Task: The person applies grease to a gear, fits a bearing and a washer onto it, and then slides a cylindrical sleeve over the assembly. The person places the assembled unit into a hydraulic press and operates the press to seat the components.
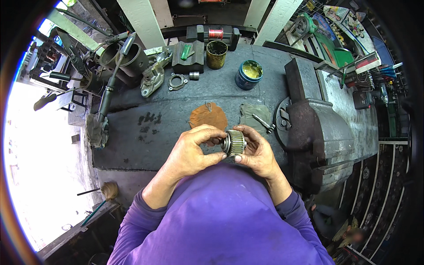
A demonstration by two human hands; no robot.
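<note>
Both hands hold one small toothed metal gear (234, 142) just above the near edge of the workbench (145, 128). The left hand (192, 152) curls around its left end, the right hand (256, 152) pinches its right side with fingers closed on it. The gear looks solid steel, so probably heavy for its size, stiff, and maybe greasy; the ribbed teeth give better grip than the smooth end. On the dark, stained bench lie a brown rag (208, 115), a blue grease tin (248, 74) near the far edge and a big vise (316, 128) at the right edge, in a crowded workshop
</note>
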